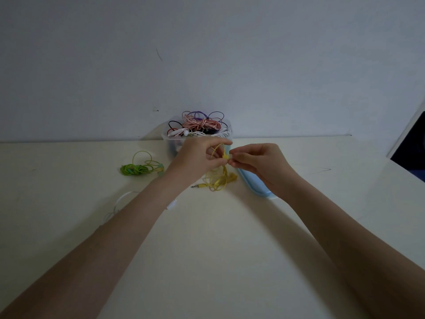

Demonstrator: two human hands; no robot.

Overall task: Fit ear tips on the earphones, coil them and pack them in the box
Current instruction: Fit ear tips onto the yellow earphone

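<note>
Evidently the ear-tip step was in hand. Left hand [199, 155] and right hand [255, 158] met just in front of the clear box [170, 143], fingers of both curled in a pinch on 1 bud of the yellow earphones [225, 157]. The tip itself was too small to make out. The rest of the yellow cable hung down from the hands to a loose heap on the table [207, 249], plug lying nearest the viewer. Box already heaped with tangled earphones. Left of box: green earphones [135, 169], coiled. Right of box: blue lid [255, 186], flat. Next move likely calls for seating the tip squarely, then coiling the cable.
</note>
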